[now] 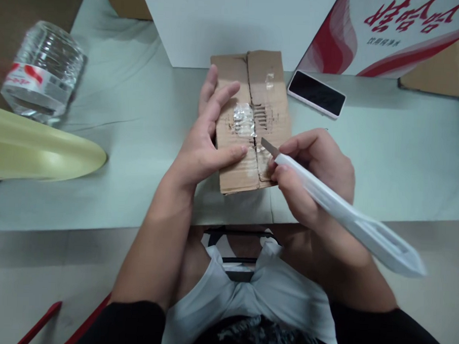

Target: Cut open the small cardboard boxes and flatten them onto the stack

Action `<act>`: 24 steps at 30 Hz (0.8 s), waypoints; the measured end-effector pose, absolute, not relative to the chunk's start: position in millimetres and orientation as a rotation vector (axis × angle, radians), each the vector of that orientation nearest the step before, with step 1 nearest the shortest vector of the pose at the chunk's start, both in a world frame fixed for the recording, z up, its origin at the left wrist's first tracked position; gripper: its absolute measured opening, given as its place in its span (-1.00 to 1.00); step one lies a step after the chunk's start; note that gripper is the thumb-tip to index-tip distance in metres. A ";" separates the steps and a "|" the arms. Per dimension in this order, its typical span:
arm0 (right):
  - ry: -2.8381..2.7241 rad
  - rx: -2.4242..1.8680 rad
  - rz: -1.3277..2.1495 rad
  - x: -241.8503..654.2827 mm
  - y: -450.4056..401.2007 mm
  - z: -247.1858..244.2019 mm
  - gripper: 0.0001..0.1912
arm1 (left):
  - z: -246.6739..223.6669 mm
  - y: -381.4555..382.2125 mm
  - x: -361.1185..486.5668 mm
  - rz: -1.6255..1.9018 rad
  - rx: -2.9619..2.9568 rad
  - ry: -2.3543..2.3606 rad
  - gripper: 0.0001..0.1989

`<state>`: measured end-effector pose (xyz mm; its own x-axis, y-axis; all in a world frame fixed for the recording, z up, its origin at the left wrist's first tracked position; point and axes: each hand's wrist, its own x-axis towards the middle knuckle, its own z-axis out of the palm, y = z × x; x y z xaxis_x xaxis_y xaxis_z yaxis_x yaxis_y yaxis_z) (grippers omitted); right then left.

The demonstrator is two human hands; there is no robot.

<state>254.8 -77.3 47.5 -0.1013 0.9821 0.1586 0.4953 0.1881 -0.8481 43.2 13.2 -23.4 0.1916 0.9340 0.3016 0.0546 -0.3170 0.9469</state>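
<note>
A small brown cardboard box (229, 167) lies on the table in front of me, with a seam down its middle and bits of clear tape (244, 119) across it. My left hand (210, 135) rests on the box's left side, fingers spread and thumb on the top near the seam. In my right hand (317, 171) is a white utility knife (327, 196), pinched close to its front end. The short blade is out, its tip over or at the seam just below the tape; whether it touches the cardboard I cannot tell.
A large white carton (235, 30) with red print stands behind the box. A phone (317, 93) lies to its right. Further left are a big clear water bottle (43, 72) and a yellow curved object (44, 148). The pale table (137, 198) ends just before my lap.
</note>
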 end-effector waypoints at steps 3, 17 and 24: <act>-1.772 -1.346 0.683 255.9 -77.0 44.6 -0.84 | -27.6 14.5 40.9 1.248 1.607 0.927 -0.11; -1.844 -1.292 0.487 249.8 -78.1 45.1 -0.87 | -32.8 15.1 38.5 1.251 1.679 0.839 -0.09; -1.874 -1.348 0.275 243.4 -77.7 47.2 -0.96 | -33.1 17.7 40.6 1.302 1.679 0.868 -0.17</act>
